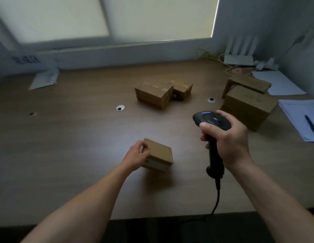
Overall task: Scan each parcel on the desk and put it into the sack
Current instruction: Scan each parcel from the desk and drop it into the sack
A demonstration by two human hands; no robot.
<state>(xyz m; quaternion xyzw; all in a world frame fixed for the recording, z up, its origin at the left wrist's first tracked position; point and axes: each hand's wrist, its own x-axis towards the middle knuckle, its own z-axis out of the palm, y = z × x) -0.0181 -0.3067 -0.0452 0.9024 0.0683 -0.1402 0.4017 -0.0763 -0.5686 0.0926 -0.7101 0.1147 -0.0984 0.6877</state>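
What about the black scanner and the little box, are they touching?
Apart. The head view shows bare desk between the scanner in the right hand and the little box the left hand holds.

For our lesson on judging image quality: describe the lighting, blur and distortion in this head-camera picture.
Head view: dim, lit through the blinded window; a sheen on the desk by the left hand; the small parcel casts a soft shadow toward the camera; far left edge smeared; wide-angle bends the window sill.

No text legible: dark print on the white sack (27,59), far left, and on the printed sheet (293,111), right, is blurred.
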